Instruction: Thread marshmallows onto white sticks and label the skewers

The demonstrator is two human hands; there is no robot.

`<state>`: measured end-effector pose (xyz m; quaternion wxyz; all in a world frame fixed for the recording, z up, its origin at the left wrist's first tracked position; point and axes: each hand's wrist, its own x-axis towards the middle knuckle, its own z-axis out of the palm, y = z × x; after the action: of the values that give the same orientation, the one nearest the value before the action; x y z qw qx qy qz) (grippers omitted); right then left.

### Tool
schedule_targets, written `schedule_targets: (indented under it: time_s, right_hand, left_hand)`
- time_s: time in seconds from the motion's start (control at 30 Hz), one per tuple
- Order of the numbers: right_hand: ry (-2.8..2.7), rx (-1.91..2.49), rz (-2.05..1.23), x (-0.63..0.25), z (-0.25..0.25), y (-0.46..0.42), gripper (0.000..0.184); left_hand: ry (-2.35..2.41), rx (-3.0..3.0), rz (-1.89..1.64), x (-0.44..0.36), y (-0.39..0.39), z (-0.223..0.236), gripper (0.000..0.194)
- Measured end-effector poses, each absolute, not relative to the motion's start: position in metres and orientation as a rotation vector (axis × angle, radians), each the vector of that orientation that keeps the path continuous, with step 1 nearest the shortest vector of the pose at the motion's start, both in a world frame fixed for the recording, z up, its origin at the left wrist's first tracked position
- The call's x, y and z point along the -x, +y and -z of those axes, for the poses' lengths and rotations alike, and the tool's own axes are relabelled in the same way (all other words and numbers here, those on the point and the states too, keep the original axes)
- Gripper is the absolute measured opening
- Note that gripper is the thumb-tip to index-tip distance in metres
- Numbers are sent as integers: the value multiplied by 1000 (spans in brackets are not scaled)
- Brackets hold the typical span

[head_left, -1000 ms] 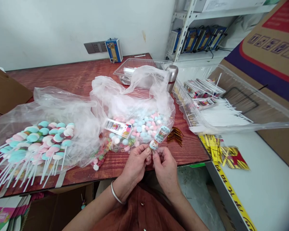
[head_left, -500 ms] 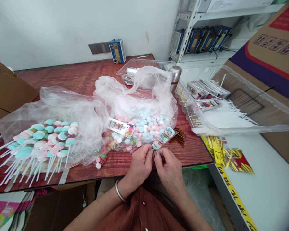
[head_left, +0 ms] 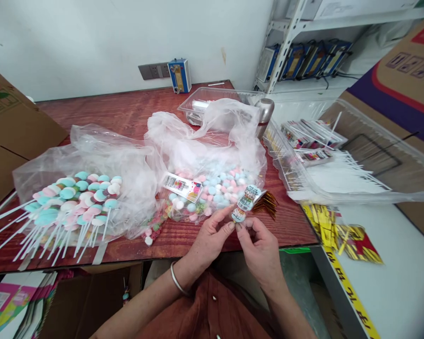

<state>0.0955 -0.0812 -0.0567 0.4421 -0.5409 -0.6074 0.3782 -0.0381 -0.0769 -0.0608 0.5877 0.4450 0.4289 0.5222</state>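
Item: one printed candy packet (head_left: 246, 203), held up between the hands at the near edge of the surface (head_left: 293, 230), its top leaning to our right.

Item: left hand (head_left: 208, 240), thumb and forefinger pinching the packet's lower end.

Item: right hand (head_left: 262, 249), thumb and fingertips closed at the same end. What lies between the tips, film, stick or tie, is too small for us to make out.

Risk, packet: should either pinch slacken, we judge the gathered end could open and the contents slip; too hard a twist might tear the film.

Item: gold twist ties (head_left: 266, 205), a loose fan just beyond the right hand. Risk: a reach of that hand could scatter them.

Item: marshmallow bag (head_left: 217, 179), ahead of the hands, with a printed card packet (head_left: 183, 187) lying on it. Risk: a tug on the limp plastic could slide the card packet off.

Item: loose candies (head_left: 149, 235), left of the left hand, near the edge. Risk: a sweep of the forearm could roll them over it.

Item: marshmallow lollipops (head_left: 79, 202), farther left, sticks pointing our way. Risk: a passing sleeve could catch those sticks.
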Motion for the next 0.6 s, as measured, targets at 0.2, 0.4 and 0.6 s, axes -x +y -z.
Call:
schedule_targets:
  time_s: [0.2, 0.4, 0.6]
  right_hand:
    - [-1658, 1290, -794, -112, 45, -86, 10]
    - [-2023, 1170, 150, -135, 33, -91, 7]
    - [-2162, 925, 419, -147, 29, -107, 19]
  left_hand:
    - [833, -1280, -1121, 59, -73, 37, 16]
    - [1019, -1167, -1299, 60, -97, 13, 29]
    - [907, -666, -1318, 60, -87, 16, 59]
